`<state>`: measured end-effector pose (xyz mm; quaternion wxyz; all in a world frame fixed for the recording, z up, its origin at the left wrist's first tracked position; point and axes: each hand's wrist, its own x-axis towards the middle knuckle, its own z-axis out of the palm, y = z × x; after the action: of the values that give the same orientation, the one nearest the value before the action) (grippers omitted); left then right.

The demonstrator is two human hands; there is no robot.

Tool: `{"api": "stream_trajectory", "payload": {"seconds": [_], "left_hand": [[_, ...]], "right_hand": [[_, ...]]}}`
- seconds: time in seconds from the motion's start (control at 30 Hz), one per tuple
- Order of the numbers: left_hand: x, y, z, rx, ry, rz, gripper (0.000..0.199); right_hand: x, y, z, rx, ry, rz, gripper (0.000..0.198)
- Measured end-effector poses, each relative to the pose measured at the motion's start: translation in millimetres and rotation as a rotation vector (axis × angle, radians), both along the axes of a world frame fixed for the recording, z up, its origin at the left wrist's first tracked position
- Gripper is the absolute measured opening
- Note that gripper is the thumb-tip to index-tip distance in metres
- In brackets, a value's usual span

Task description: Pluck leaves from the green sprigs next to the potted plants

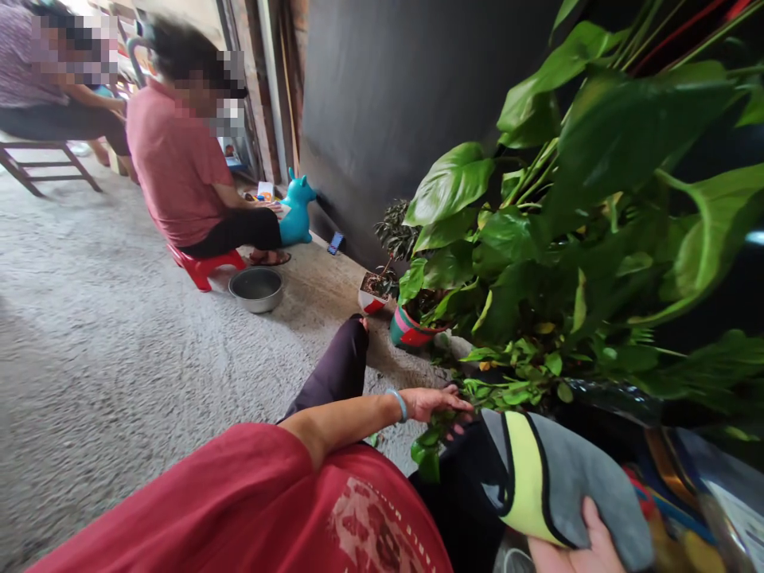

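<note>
Left hand (433, 403), seen from the head camera, is stretched out low over the concrete floor (119, 334), its fingers closed loosely among the small leafy stems (435, 446) at the foot of the big potted plants; a pale blue wristband (399, 404) is worn on that wrist. Whether a stem is actually pinched cannot be told, since the fingertips are partly hidden by leaves. The right hand (582, 549) is seen only at the bottom edge of the picture, where a grey and yellow cloth (555, 485) is held in a closed grip.

As a judgement, the tending of the plants is at an early or middle stage: low foliage is being handled, no pile of plucked leaves is visible on the floor, and the broad-leaved pothos (597, 199) looks untouched.

Just beyond the hand, a red and green pot (411, 330) and a small red and white pot (373, 301) stand by the dark wall (387, 95). Farther along the wall a metal bowl (256, 288) rests beside a person in a pink shirt (179, 159) seated on a red stool (203, 264), with a turquoise toy animal (297, 213) near them.
</note>
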<state>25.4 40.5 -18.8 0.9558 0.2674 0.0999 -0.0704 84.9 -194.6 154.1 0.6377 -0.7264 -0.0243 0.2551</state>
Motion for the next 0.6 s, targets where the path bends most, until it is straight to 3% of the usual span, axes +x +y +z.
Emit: {"api": "stream_trajectory", "payload": {"seconds": [0.27, 0.47, 0.53, 0.6], "left_hand": [[-4.0, 0.0, -7.8, -0.029, -0.025, -0.002, 0.049], [-17.4, 5.6, -16.2, -0.082, -0.026, 0.037, 0.041], [-21.3, 8.1, -18.0, -0.11, -0.019, 0.085, 0.041], [-24.6, 11.7, -19.6, -0.126, -0.001, 0.136, 0.043]], "right_hand": [[31.6, 2.2, 9.7, -0.032, -0.278, -0.141, 0.073], [94.8, 42.8, 30.7, 0.341, -0.151, -0.272, 0.051], [102.6, 63.4, 19.4, 0.417, -0.107, -0.316, 0.052], [88.1, 79.3, -5.4, 0.347, 0.055, -0.294, 0.046]]}}
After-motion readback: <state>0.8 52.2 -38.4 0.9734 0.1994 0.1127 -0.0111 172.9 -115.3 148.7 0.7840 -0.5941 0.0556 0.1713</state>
